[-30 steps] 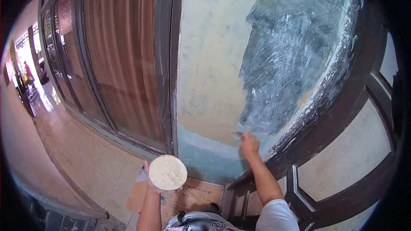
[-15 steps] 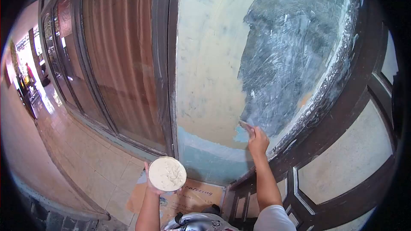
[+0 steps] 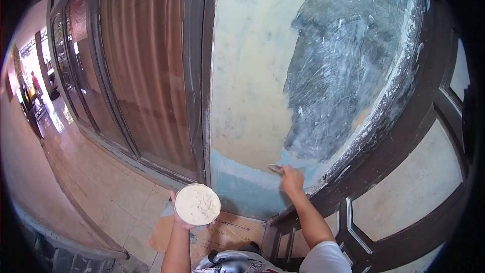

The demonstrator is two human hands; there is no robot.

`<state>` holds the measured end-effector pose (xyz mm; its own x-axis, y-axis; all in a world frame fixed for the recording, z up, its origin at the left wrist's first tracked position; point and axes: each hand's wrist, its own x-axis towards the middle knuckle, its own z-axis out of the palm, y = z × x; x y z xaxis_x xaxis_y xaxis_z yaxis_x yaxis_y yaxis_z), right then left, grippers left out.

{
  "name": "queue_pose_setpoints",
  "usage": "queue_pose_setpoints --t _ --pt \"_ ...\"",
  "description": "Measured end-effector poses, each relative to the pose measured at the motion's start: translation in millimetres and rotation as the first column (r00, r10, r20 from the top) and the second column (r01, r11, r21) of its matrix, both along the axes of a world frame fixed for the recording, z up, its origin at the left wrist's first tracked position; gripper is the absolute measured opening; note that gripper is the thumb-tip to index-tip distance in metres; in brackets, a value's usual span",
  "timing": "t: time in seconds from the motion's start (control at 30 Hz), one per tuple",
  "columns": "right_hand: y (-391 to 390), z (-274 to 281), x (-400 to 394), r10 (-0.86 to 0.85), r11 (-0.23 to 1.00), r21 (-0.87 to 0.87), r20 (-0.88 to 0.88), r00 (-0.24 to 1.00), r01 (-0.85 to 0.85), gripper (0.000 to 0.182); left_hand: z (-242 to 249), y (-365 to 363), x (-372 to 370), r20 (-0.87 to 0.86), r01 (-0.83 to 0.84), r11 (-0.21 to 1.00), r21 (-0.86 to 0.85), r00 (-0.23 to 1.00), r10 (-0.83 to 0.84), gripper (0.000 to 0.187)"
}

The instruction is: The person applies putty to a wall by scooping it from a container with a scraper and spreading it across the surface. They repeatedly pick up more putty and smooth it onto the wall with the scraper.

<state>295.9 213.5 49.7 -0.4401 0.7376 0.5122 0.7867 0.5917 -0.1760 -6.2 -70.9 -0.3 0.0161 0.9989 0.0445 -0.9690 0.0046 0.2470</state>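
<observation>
My left hand (image 3: 178,211) is wrapped round a round tub (image 3: 197,205) filled with cream-white paste, low in front of the wall. A small flat scraper (image 3: 275,168) is gripped in my right hand (image 3: 292,179), its blade at the wall near the lower edge of a cream coat (image 3: 250,96). Right of that coat lies a rough grey patch (image 3: 338,81), and beneath both runs a light blue-green painted strip (image 3: 247,189).
A dark-framed window with a brown curtain (image 3: 146,71) stands left of the wall. Dark panelled woodwork (image 3: 404,187) is at the right. Printed cardboard (image 3: 227,232) lies on the tiled floor (image 3: 101,182). Far left, a person in red (image 3: 35,83) is distant.
My right hand has moved down and slightly left with the scraper. The blue-green gap at the lower right of the cream coat looks different in outline. My left hand keeps the tub in nearly the same place.
</observation>
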Motion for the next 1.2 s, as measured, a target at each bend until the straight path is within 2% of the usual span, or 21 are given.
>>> queue_pose_setpoints --t 0.03,0.07,0.13,0.17,0.2,0.23,0.27,0.3,0.33,0.37,0.4,0.43,0.47,0.5,0.67,0.73,0.87,0.97,1.07,1.2 --pt "2 -3 0 -0.018 0.998 -0.059 0.078 0.997 0.023 0.008 3 -2 2 -0.014 0.058 0.994 0.088 0.998 -0.057 0.115" --pt "10 5 0 -0.017 0.998 -0.058 0.078 0.997 0.021 0.008 10 -2 4 -0.014 0.056 0.994 0.089 0.998 -0.055 0.115" --pt "29 24 2 -0.105 0.992 0.059 -0.103 0.989 0.112 0.010 21 -2 9 0.021 0.106 0.984 0.145 0.994 -0.110 0.115" --pt "23 46 2 -0.057 0.995 0.067 -0.202 0.978 0.071 0.011 23 2 9 0.045 0.123 0.972 0.203 0.990 -0.134 0.114" --pt "14 63 3 -0.061 0.995 0.066 -0.198 0.978 0.076 0.011 22 4 12 0.074 0.137 0.957 0.255 0.984 -0.160 0.114" --pt "3 77 1 -0.017 0.997 0.069 -0.339 0.941 0.043 0.012 37 2 20 0.172 0.032 0.987 0.159 0.983 -0.059 0.115" --pt "-10 91 -2 0.028 0.997 0.078 -0.472 0.881 0.010 0.012 52 3 25 0.180 0.030 0.987 0.158 0.982 -0.058 0.115" --pt "-27 102 -6 0.131 0.991 0.091 -0.556 0.821 -0.096 0.016 67 4 29 0.214 0.029 0.989 0.147 0.975 -0.061 0.112" --pt "-42 106 -9 0.130 0.991 0.087 -0.551 0.824 -0.098 0.016 74 5 31 0.247 0.028 0.990 0.135 0.967 -0.062 0.110" --pt "-57 106 -14 0.241 0.963 0.046 -0.589 0.772 -0.265 0.018 71 10 29 0.216 0.098 0.962 0.254 0.964 -0.155 0.112" --pt "-71 107 -18 0.340 0.904 0.015 -0.631 0.698 -0.426 0.020 71 14 28 0.217 0.094 0.963 0.253 0.964 -0.152 0.112" --pt "-85 110 -23 0.342 0.903 0.015 -0.631 0.696 -0.430 0.020 73 20 28 0.139 0.097 0.976 0.194 0.982 -0.125 0.114" --pt "-99 112 -27 0.450 0.850 0.018 -0.548 0.706 -0.527 0.024 72 24 27 0.058 0.096 0.986 0.133 0.993 -0.105 0.116" --pt "-112 114 -30 0.550 0.789 0.012 -0.459 0.698 -0.615 0.029 67 31 24 -0.035 0.165 0.960 0.228 0.986 -0.161 0.117" --pt "-144 113 -36 0.600 0.766 -0.037 -0.318 0.734 -0.642 0.036 84 35 26 -0.040 0.189 0.964 0.186 0.982 -0.185 0.115" --pt "-146 114 -35 0.645 0.751 0.018 -0.233 0.727 -0.660 0.035 83 37 26 -0.066 0.185 0.959 0.213 0.982 -0.175 0.115" --pt "-149 114 -33 0.622 0.776 0.033 -0.202 0.757 -0.629 0.034 88 35 29 -0.097 0.192 0.959 0.210 0.980 -0.175 0.115" --pt "-151 114 -34 0.643 0.764 0.083 -0.191 0.742 -0.640 0.035 102 29 37 -0.076 0.133 0.986 0.102 0.989 -0.125 0.114" --pt "-152 112 -33 0.645 0.762 0.079 -0.186 0.741 -0.643 0.033 96 32 36 -0.108 0.168 0.971 0.169 0.983 -0.151 0.116" --pt "-155 111 -31 0.642 0.767 0.105 -0.160 0.750 -0.633 0.033 98 33 40 -0.108 0.163 0.974 0.160 0.983 -0.147 0.116"
